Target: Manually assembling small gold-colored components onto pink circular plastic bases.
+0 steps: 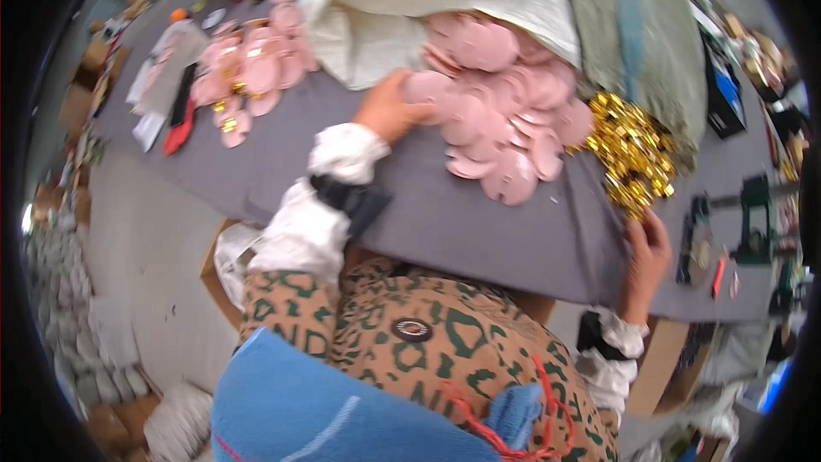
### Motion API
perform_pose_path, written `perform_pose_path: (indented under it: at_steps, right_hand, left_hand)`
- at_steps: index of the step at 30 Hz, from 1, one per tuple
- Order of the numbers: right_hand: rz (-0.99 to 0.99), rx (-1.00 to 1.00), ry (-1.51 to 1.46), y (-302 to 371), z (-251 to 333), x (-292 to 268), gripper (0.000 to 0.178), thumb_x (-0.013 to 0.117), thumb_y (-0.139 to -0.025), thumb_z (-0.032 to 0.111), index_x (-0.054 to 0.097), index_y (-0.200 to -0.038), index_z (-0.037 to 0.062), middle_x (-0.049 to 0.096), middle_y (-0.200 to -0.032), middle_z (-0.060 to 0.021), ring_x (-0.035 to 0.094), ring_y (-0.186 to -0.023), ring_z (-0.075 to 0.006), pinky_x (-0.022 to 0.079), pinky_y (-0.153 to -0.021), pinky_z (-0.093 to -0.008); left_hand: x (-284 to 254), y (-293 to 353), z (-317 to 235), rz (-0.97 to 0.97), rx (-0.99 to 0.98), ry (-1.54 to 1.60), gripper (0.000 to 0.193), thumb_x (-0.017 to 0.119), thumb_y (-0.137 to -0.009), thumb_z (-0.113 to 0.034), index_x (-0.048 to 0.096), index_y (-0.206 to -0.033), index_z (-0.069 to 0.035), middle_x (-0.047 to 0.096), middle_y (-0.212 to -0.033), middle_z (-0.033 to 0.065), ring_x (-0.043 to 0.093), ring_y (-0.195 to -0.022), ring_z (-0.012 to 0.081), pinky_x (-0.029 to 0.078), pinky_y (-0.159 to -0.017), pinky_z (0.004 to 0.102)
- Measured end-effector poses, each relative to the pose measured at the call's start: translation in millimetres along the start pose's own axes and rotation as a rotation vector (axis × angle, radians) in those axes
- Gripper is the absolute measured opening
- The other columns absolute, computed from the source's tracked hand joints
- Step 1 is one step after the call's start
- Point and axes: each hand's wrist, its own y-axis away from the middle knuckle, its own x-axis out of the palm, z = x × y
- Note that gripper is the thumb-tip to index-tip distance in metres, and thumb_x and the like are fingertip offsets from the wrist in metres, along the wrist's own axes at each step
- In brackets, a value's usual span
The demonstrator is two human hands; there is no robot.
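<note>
A heap of flat, round pink discs (500, 111) spills toward me from the mouth of a white woven sack (359, 47). At its left edge my left hand (389, 109) is closed on a pink disc (428, 92), thumb and fingers at its rim. To the right lies a pile of small shiny gold pieces (629, 150). My right hand (647, 248) is at the near tip of that pile, its fingertips drawn together on a gold piece. The fingertips partly hide that piece.
More pink discs (261, 64), some with gold pieces on them, lie at the table's left beside a red-and-black tool (180, 111). A greenish sack (654, 43) stands behind the gold pile. Toward the right are a dark green metal device (754, 218) and a red-handled tool (718, 278).
</note>
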Motion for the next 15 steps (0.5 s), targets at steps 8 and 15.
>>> perform_pose_path:
  at_steps: [8, 15]
  right_hand:
    - [0.275, 0.033, -0.521, 24.1, 23.4, 78.8, 0.019, 0.073, -0.078, -0.009, 0.066, -0.094, -0.0012, 0.067, -0.110, -0.0126, 0.066, -0.096, -0.0176, 0.052, -0.087, -0.0289]
    - [0.191, -0.311, -0.252, 43.7, 47.1, 106.4, 0.026, 0.076, -0.076, -0.004, 0.070, -0.101, 0.0008, 0.065, -0.103, -0.0096, 0.064, -0.091, -0.0163, 0.055, -0.074, -0.0306]
  left_hand:
    - [47.8, 71.1, -56.0, 0.334, -0.151, 0.769, 0.015, 0.067, -0.091, -0.012, 0.062, -0.103, -0.004, 0.068, -0.095, 0.0026, 0.059, -0.075, 0.0069, 0.048, -0.063, 0.0218]
    - [86.0, 90.4, -78.3, 0.483, -0.225, 0.968, 0.018, 0.065, -0.092, -0.010, 0.059, -0.106, -0.003, 0.066, -0.099, 0.0041, 0.062, -0.086, 0.0107, 0.054, -0.072, 0.0253]
